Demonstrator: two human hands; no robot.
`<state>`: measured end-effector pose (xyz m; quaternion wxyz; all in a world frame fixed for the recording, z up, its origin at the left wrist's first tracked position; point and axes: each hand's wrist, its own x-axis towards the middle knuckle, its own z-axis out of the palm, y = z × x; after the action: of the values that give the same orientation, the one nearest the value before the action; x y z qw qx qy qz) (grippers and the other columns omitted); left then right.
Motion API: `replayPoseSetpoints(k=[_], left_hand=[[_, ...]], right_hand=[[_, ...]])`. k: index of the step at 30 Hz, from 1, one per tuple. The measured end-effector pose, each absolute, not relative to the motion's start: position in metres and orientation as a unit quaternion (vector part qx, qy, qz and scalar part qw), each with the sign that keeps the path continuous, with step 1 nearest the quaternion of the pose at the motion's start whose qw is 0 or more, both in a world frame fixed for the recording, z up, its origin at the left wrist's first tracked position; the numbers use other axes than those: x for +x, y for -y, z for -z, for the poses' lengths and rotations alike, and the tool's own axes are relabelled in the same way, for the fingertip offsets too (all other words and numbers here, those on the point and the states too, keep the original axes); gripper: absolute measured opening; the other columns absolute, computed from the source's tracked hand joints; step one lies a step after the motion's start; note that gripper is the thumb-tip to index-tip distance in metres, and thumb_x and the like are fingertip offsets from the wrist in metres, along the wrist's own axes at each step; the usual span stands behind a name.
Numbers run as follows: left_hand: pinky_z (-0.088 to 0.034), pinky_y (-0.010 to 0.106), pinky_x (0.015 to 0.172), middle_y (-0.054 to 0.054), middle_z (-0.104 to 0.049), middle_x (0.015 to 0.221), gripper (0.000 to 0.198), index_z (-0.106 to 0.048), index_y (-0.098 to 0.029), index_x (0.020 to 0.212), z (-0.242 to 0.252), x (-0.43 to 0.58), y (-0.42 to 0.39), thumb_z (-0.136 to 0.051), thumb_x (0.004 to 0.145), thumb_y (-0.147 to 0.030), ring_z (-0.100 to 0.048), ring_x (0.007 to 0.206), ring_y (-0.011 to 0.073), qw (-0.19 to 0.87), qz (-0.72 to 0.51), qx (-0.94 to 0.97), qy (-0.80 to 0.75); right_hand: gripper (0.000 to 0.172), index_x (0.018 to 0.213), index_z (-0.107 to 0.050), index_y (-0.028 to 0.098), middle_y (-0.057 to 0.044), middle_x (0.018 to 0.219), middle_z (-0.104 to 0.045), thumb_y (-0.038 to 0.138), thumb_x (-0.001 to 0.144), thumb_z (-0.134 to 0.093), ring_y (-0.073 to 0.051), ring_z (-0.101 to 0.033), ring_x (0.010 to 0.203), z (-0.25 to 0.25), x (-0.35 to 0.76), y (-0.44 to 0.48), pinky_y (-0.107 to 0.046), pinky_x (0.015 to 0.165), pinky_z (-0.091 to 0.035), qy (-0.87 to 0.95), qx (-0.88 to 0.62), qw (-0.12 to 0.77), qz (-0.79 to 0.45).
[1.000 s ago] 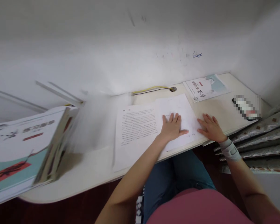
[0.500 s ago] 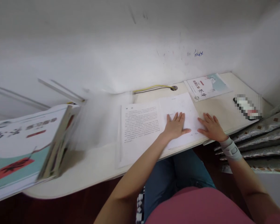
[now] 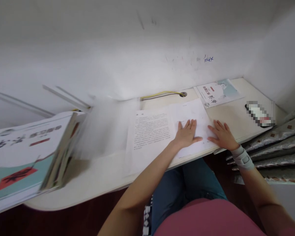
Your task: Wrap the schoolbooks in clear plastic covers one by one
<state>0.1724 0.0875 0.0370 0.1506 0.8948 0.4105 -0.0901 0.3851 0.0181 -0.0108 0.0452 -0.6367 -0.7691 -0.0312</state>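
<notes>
Left hand: the left hand (image 3: 186, 134) lies palm down with its fingers stretched out flat on the right-hand sheet, grasping nothing.
Right hand: the right hand (image 3: 222, 135) is also flat and released. It rests just right of the other, its fingertips on the sheet's right edge, with a grey wrist band (image 3: 243, 158) below it.
Printed pages: the printed pages (image 3: 152, 131) are spread open at the centre of the frame, near the front edge of the worktop (image 3: 105, 177). The left sheet carries dense text and the right sheet is mostly blank.
Stack of books: the stack of books (image 3: 27, 154) sits at lower left, well apart from the hands, with its teal and white cover facing up.
Thin booklet: the thin booklet (image 3: 218, 92) lies flat at upper right, near the wall.
Yellow cable: the yellow cable (image 3: 159, 94) runs along the back of the worktop, above the pages.
Patterned fabric: the patterned fabric (image 3: 280, 141) lies in folds at the right edge of the frame.
</notes>
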Motion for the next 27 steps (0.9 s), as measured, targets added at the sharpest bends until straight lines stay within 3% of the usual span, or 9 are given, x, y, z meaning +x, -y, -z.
replayPoseSetpoints(k=[6, 13, 17, 22, 27], left_hand=[[-0.003, 0.063, 0.112, 0.018, -0.007, 0.157, 0.093, -0.003, -0.01, 0.151, -0.027, 0.174, -0.09, -0.026, 0.086, -0.072, -0.006, 0.145, 0.0325, 0.144, 0.058, 0.897, -0.414], [-0.01, 0.047, 0.116, 0.012, -0.008, 0.159, 0.081, -0.003, -0.016, 0.152, -0.04, 0.151, -0.087, -0.022, 0.09, -0.066, -0.004, 0.146, 0.024, 0.169, -0.032, 0.898, -0.404], [-0.014, 0.05, 0.115, 0.014, -0.014, 0.158, 0.073, -0.014, -0.017, 0.151, -0.041, 0.109, -0.085, -0.021, 0.093, -0.061, -0.008, 0.146, 0.0269, 0.131, -0.057, 0.854, -0.5], [-0.02, 0.05, 0.113, 0.023, -0.024, 0.153, 0.074, -0.025, -0.005, 0.146, -0.016, 0.016, -0.077, -0.027, 0.093, -0.056, -0.019, 0.143, 0.0324, 0.069, -0.05, 0.764, -0.64], [-0.02, 0.056, 0.112, 0.022, -0.025, 0.153, 0.071, -0.027, -0.006, 0.146, -0.004, -0.037, -0.062, -0.026, 0.094, -0.053, -0.021, 0.142, 0.0338, 0.032, -0.052, 0.724, -0.687]], right_hand=[[0.059, 0.139, -0.046, 0.023, -0.018, 0.151, -0.033, 0.055, 0.09, -0.043, -0.032, -0.031, 0.139, 0.01, 0.385, -0.018, -0.054, 0.108, -0.024, 0.769, -0.637, 0.052, 0.037], [0.054, 0.136, -0.049, 0.023, -0.017, 0.148, -0.039, 0.05, 0.09, -0.044, -0.032, -0.034, 0.136, 0.013, 0.388, -0.016, -0.053, 0.106, -0.028, 0.772, -0.63, 0.062, 0.06], [0.053, 0.136, -0.05, 0.022, -0.018, 0.148, -0.038, 0.049, 0.091, -0.043, -0.032, -0.036, 0.135, 0.018, 0.392, -0.016, -0.052, 0.105, -0.03, 0.774, -0.625, 0.068, 0.073], [0.051, 0.133, -0.051, 0.018, -0.018, 0.151, -0.033, 0.046, 0.092, -0.041, -0.034, -0.035, 0.136, 0.017, 0.392, -0.016, -0.054, 0.102, -0.033, 0.778, -0.62, 0.059, 0.081], [0.044, 0.126, -0.056, 0.011, -0.018, 0.151, -0.033, 0.033, 0.094, -0.036, -0.032, -0.034, 0.137, -0.001, 0.354, -0.009, -0.056, 0.107, -0.026, 0.788, -0.6, 0.063, 0.119]])
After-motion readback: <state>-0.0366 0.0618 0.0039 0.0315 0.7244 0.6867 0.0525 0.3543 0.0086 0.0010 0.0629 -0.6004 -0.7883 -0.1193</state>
